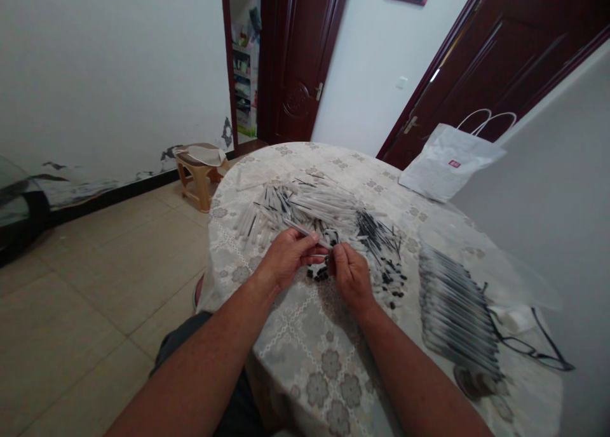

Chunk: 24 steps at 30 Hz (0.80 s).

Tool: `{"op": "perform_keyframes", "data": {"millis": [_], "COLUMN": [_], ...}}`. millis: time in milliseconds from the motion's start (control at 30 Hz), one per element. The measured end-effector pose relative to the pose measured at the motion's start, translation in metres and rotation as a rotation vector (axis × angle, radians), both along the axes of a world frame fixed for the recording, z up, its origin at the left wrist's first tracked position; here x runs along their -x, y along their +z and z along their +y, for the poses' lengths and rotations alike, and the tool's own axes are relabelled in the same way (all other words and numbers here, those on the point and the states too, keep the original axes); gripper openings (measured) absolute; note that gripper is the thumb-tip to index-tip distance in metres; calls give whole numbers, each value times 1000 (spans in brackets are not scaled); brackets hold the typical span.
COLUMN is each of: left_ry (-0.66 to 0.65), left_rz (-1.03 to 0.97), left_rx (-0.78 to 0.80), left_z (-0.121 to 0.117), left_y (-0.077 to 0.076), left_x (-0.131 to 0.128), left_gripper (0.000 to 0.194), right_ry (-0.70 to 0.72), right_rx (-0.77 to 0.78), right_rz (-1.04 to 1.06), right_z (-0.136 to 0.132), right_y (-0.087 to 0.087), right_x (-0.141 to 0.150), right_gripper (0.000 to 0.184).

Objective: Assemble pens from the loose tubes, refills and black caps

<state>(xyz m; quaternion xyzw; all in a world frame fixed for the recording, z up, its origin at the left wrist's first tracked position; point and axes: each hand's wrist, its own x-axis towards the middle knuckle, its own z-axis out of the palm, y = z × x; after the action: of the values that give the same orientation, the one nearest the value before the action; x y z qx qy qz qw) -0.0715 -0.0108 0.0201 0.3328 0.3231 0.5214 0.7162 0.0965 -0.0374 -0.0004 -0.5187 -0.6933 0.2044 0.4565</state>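
My left hand [288, 253] is closed around a slim, pale pen barrel [298, 226], held at a slant above the table. At the barrel's near end, the thumb and fingers of my right hand [351, 272] pinch together; a dark bit shows there, too small to make out. Just beyond both hands lies a heap of translucent white pen barrels [324, 203]. Thin black refills [374, 230] are bunched to the right of it. Small black caps [321, 273] lie under my hands, and more black and white small parts are scattered to the right.
A patterned cloth covers the round table [328, 367]. On the right, a row of assembled-looking pens [455, 310] lies beside black-framed eyeglasses [538, 351]. A white paper bag [448, 161] stands at the far right edge. Beyond the table's left side is a tan stool [200, 173].
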Motion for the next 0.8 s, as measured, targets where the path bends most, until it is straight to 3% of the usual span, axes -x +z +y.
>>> {"op": "perform_keyframes", "data": {"millis": [67, 167, 300, 433, 700, 800], "left_ry": [20, 34, 3, -8, 1, -4], "left_rz": [5, 8, 17, 41, 33, 42], "left_rx": [-2, -17, -24, -17, -13, -22], "left_z": [0, 1, 2, 2, 2, 1], "left_y": [0, 0, -1, -1, 1, 0], "left_x": [0, 1, 0, -1, 0, 0], "left_gripper": [22, 23, 23, 21, 23, 24], "right_ry": [3, -16, -30, -29, -33, -41], "right_rx": [-3, -41, -57, -5, -56, -28], "right_rz": [44, 83, 17, -10, -7, -45], "right_z": [-1, -1, 1, 1, 0, 1], "right_y": [-1, -2, -3, -3, -2, -3], "right_x": [-1, -2, 0, 0, 1, 2], "right_gripper": [39, 21, 18, 36, 18, 28]}}
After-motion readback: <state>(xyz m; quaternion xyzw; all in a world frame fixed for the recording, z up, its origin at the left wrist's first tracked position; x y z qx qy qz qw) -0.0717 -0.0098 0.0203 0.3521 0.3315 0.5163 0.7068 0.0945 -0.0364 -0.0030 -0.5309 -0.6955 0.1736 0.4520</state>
